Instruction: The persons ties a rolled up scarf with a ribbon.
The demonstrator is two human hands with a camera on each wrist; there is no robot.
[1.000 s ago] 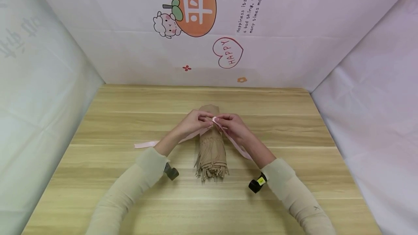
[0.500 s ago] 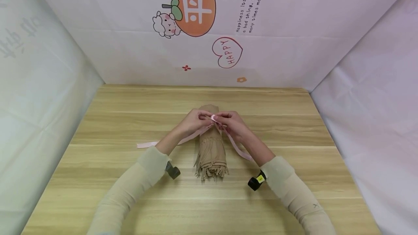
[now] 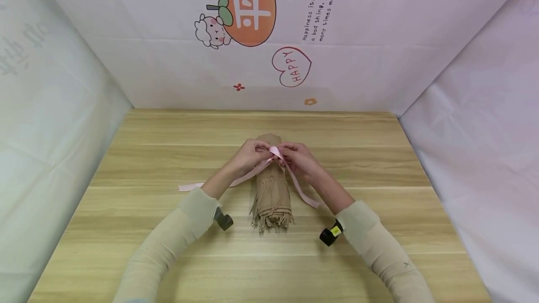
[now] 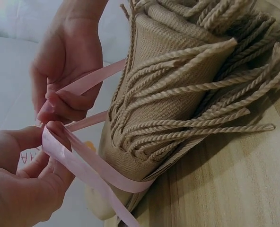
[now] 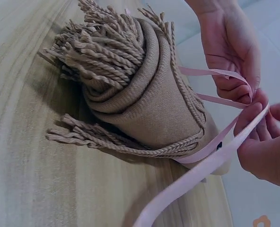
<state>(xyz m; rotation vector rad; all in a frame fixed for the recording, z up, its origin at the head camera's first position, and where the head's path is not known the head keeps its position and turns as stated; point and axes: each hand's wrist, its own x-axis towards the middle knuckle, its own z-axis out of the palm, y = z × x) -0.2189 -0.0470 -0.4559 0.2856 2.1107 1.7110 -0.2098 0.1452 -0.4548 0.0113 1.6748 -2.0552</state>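
A tan scarf or shawl (image 3: 273, 195), rolled into a bundle with twisted fringe at its near end, lies lengthwise on the table. Around it passes a pink ribbon (image 4: 90, 172), whose two tails spread left and right. My left hand (image 3: 248, 157) pinches the ribbon between thumb and fingers above the roll. Close against it, my right hand (image 3: 300, 159) pinches the ribbon too, and a small pink fold shows between the fingertips. In the right wrist view, one ribbon tail runs down past the fringed roll (image 5: 149, 104). Fingers partly hide the crossing of the ribbon.
The wood-grain table (image 3: 168, 247) reaches to a white printed backdrop (image 3: 189, 74), with white cloth on both sides. A dark wrist camera (image 3: 223, 220) sits below the left cuff, another camera (image 3: 330, 234) below the right.
The pink fold between the fingertips has grown and shows more. The right ribbon tail has drawn a little to the left, and the left tail's end has shifted slightly right.
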